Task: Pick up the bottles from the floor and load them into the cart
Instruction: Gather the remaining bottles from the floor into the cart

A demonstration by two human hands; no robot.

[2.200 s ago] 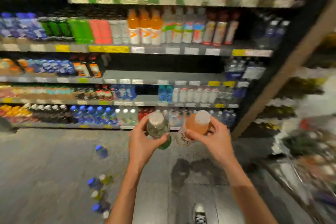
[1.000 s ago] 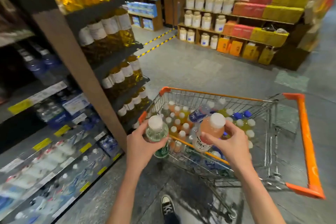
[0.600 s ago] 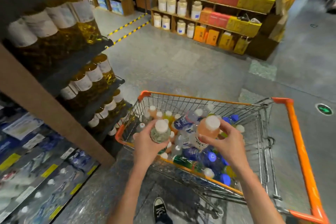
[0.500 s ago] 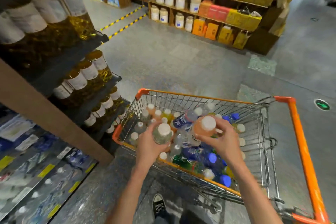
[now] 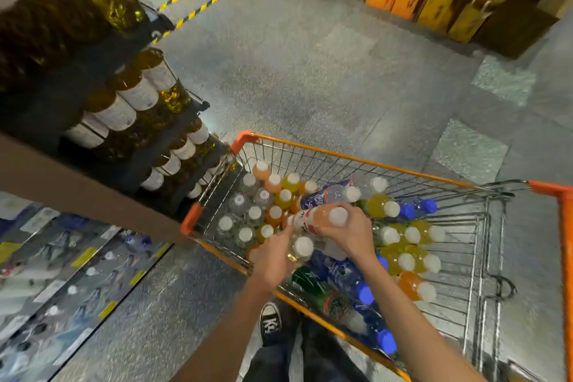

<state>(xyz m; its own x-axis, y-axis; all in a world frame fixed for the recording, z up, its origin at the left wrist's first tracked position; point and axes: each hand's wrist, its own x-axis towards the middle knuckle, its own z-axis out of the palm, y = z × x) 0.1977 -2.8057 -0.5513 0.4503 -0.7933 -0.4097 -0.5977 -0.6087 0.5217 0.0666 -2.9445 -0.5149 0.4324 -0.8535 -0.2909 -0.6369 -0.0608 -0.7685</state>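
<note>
From the head view, the person stands at the near rail of the orange-rimmed cart with both arms reaching in over it; the right hand is curled around a peach-coloured bottle with a white cap, which lies tipped nearly level over the middle of the basket, cap toward the cart's handle end, probably so it can be laid across the ones beneath instead of stood up; the left hand grips a clear bottle with a white cap, held upright just inside the near rail, likely aimed at the block of upright bottles packed at the cart's front end, where standing them close saves room; toward the handle end the yellow and blue-capped bottles lie loose on their sides, so that half looks like the place for laid-down ones; both carried bottles are above the load, not yet released, and whether either touches the pile I cannot tell; shelves of amber oil bottles stand just beyond the cart's front corner; a black sneaker sits on the floor below the near rail.
</note>
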